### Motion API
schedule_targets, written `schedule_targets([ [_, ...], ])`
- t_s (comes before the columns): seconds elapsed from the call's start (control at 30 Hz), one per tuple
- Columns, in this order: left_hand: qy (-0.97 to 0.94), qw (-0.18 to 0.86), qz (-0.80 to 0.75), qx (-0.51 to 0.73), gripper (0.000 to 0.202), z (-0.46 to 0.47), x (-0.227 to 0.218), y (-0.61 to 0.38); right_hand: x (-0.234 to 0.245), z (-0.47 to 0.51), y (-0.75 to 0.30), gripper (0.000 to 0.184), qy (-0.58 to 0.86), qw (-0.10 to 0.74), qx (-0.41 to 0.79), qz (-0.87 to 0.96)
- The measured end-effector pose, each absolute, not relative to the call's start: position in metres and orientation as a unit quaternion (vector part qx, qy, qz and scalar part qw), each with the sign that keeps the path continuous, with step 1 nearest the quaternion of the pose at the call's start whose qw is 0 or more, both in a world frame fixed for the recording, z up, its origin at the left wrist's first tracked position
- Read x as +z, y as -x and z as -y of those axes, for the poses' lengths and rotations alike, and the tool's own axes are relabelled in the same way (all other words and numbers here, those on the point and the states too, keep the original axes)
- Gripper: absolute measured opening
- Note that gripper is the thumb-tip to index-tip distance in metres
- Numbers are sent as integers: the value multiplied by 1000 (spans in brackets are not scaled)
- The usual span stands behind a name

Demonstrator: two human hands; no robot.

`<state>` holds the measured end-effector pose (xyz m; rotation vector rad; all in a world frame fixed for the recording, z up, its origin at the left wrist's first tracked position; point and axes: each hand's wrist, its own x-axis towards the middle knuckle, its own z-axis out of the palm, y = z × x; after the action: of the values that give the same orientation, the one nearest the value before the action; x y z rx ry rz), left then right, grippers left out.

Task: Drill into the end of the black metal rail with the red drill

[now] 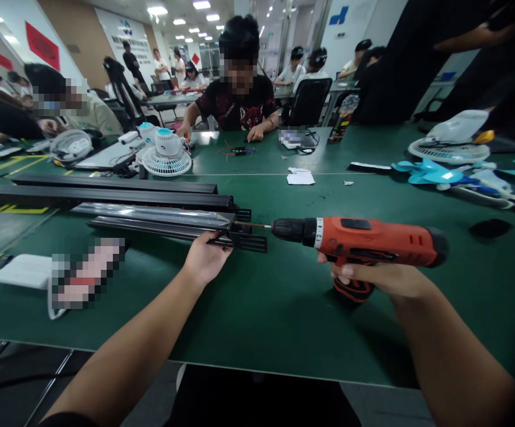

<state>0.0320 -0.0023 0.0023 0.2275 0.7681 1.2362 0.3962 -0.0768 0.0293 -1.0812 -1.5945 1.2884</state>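
My right hand (pixel 373 277) is wrapped round the grip of a red and black cordless drill (pixel 377 238), which lies level and points left. From its chuck a long thin bit (pixel 255 225) reaches to the end of a long black metal profile (pixel 159 214), partly covered in shiny clear film. My left hand (pixel 207 258) grips that profile near its right end from below and in front. Slotted black end pieces (pixel 249 242) stick out there. The contact point of the bit's tip is too small to make out.
More black profiles (pixel 106 193) lie behind. Fan heads (pixel 167 155) stand at the back left; blue fan blades (pixel 431 172) lie at the right. A white power bank-like box (pixel 21 271) sits front left. A person (pixel 239 89) works across the green table (pixel 261 320).
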Motion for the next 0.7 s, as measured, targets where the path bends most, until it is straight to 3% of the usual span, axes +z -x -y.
schedule_targets([
  [0.7,-85,741,-358,562,31,2,4,-33,33,78,-394,31,419,407,518,625],
])
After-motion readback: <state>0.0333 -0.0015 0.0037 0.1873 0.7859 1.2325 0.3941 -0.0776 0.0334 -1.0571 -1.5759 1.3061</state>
